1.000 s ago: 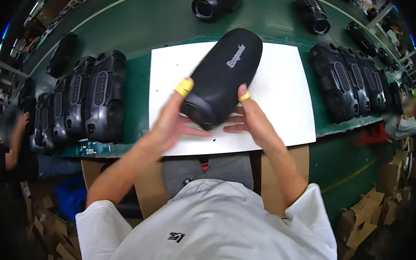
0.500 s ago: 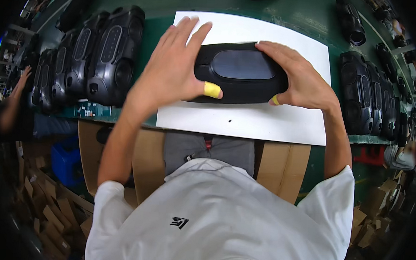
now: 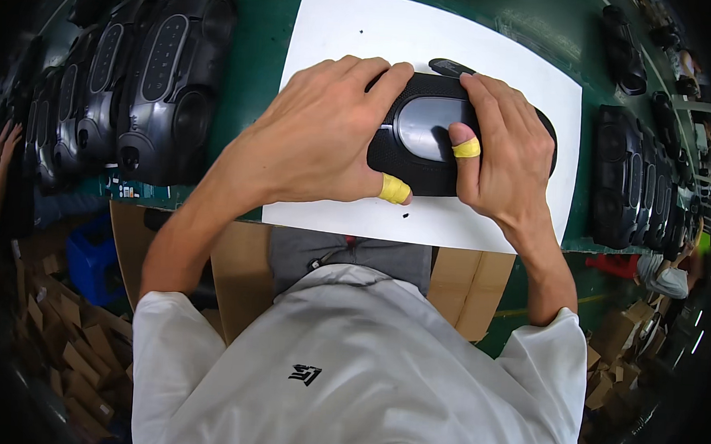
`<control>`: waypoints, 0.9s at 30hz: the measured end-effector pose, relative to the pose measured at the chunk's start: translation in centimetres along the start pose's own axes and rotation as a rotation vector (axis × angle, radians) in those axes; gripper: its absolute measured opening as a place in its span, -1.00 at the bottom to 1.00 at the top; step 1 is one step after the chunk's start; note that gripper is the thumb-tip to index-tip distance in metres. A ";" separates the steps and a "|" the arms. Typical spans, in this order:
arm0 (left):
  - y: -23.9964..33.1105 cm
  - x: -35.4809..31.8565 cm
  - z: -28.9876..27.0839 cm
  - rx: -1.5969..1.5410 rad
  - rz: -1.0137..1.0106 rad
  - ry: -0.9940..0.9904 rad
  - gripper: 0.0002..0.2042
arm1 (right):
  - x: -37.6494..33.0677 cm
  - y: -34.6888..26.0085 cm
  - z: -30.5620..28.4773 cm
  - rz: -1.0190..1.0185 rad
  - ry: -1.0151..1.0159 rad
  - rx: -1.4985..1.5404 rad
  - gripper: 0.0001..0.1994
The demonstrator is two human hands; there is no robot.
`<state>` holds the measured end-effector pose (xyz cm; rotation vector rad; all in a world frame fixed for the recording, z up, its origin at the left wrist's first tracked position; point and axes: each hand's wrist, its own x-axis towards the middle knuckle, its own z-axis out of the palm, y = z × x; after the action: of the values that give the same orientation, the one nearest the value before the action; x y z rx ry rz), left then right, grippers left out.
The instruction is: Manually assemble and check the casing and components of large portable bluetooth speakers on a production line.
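Both hands are grasping the black speaker [image 3: 436,138] lying on the white sheet [image 3: 357,29]: the left hand [image 3: 316,135] is wrapping its left end, and the right hand [image 3: 504,153] is pressing a taped thumb onto the glossy oval panel [image 3: 425,127]. The panel is seemingly being seated; the next move probably calls for even pressure along it.

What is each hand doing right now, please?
Left hand: curled over the left end of the black speaker, gripping it.
Right hand: gripping the speaker's right end, thumb on its glossy panel.

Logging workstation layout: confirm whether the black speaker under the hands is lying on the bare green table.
No, the black speaker lies on a white sheet that covers the green table.
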<state>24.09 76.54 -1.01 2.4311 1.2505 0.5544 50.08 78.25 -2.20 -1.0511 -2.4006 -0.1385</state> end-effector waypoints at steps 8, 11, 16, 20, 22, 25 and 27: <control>0.6 0.9 -0.6 0.034 0.027 -0.042 -0.04 | -0.4 0.0 0.8 0.049 0.096 0.012 -0.66; 2.4 0.4 1.4 0.186 -0.022 0.106 -0.28 | -0.6 -0.1 0.7 0.066 0.109 0.006 -0.68; 3.6 3.8 4.4 0.411 -0.126 0.311 -0.66 | -0.1 -0.1 1.2 0.146 0.156 0.040 -0.67; 3.4 3.8 5.0 0.420 -0.085 0.363 -0.75 | 0.0 -0.2 1.7 0.147 0.242 -0.022 -0.77; 3.6 3.9 5.1 0.408 -0.105 0.334 -0.75 | 0.2 -0.5 1.7 0.192 0.222 0.004 -0.78; 4.0 4.0 4.5 0.390 -0.107 0.304 -0.75 | 0.0 -0.4 1.5 0.165 0.263 -0.009 -0.79; 3.2 3.9 5.4 0.388 -0.071 0.392 -0.74 | -0.7 0.5 2.4 0.123 0.293 -0.015 -0.73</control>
<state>31.03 77.35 -3.42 2.6575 1.7349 0.8700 49.85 78.77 -4.66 -1.0992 -2.0717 -0.2498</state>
